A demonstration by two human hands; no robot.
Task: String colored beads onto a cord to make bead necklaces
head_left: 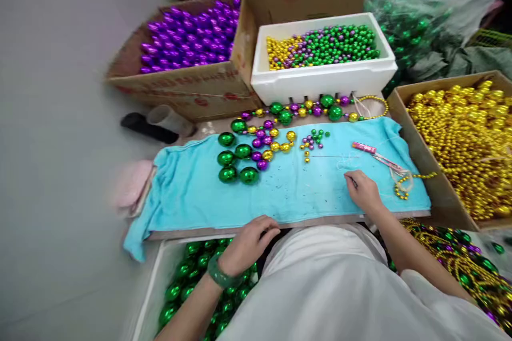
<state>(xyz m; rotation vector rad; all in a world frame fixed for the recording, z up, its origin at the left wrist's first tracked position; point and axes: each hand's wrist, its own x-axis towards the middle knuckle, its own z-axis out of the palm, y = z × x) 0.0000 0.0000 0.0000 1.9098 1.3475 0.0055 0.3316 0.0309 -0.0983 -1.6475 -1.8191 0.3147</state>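
Observation:
My right hand (364,189) rests on the turquoise towel (192,192), fingertips pinched on something thin that I cannot make out. My left hand (250,242), with a green bangle on the wrist, hangs at the board's near edge with fingers curled, over a tray of green balls (188,277). On the towel lie large green balls (234,162), a cluster of purple and gold beads (268,146), small loose beads (314,141), a pink tool (368,149) and a short gold bead strand (406,184). A strung row of mixed beads (312,109) lies behind.
Behind the towel stand a cardboard box of purple beads (192,37) and a white foam box of small mixed beads (324,48). A box of gold beads (464,144) is at the right, mixed strands (460,261) at lower right. A black object (148,128) lies left.

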